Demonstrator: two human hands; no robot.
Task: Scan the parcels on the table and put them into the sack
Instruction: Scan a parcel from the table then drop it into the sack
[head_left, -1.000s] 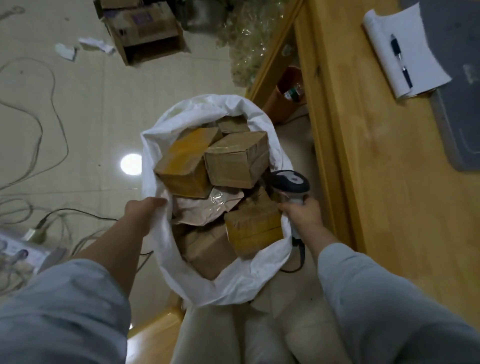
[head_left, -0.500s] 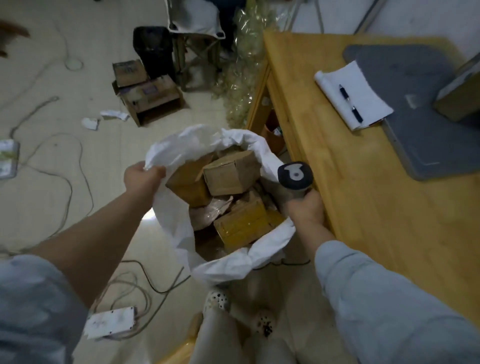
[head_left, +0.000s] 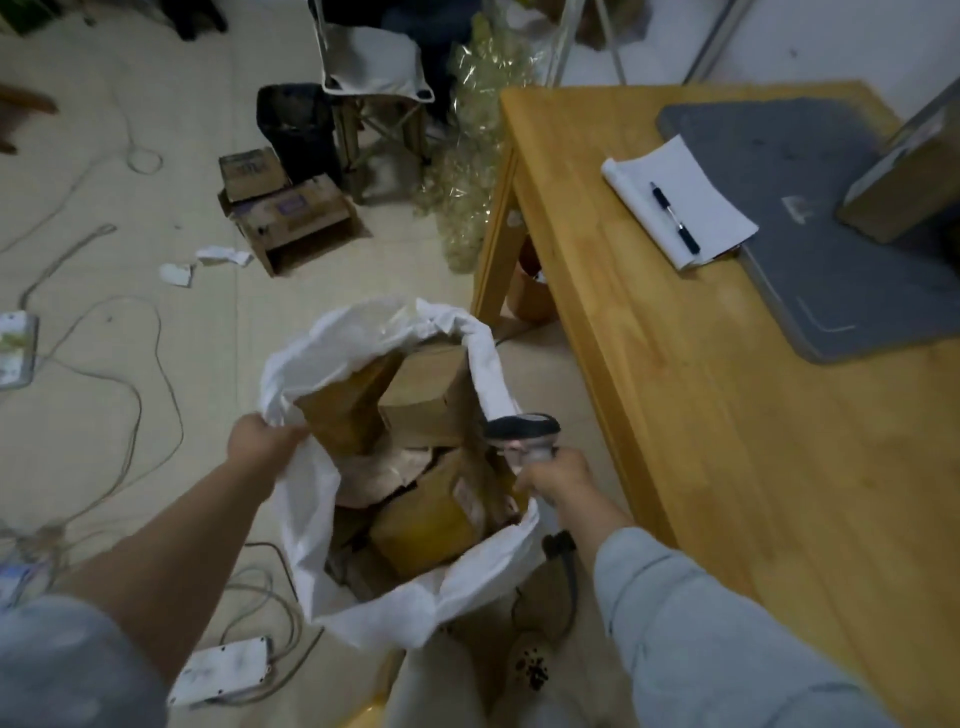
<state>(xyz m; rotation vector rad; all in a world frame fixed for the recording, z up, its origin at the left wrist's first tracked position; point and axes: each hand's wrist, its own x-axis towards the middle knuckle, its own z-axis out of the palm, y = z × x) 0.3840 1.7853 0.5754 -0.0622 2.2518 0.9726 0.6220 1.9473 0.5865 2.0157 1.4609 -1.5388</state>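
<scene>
Obs: left hand (head_left: 254, 441) still grips the sack (head_left: 306, 499) rim, on the floor off the desk's (head_left: 727, 467) left edge. Right hand (head_left: 558, 475) stays wrapped round the scanner (head_left: 524, 434). Several parcels (head_left: 431, 395) lie inside. View has lifted: 1 box (head_left: 904, 182) now shows at the desk's far right edge, probably next to scan.

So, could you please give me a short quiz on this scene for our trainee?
1. True or false: the left hand grips the sack by its rim.
2. What does the right hand hold: A knife, B scanner, C phone?
3. How many parcels show on the table?
Key: 1 true; 2 B; 3 one.
</scene>
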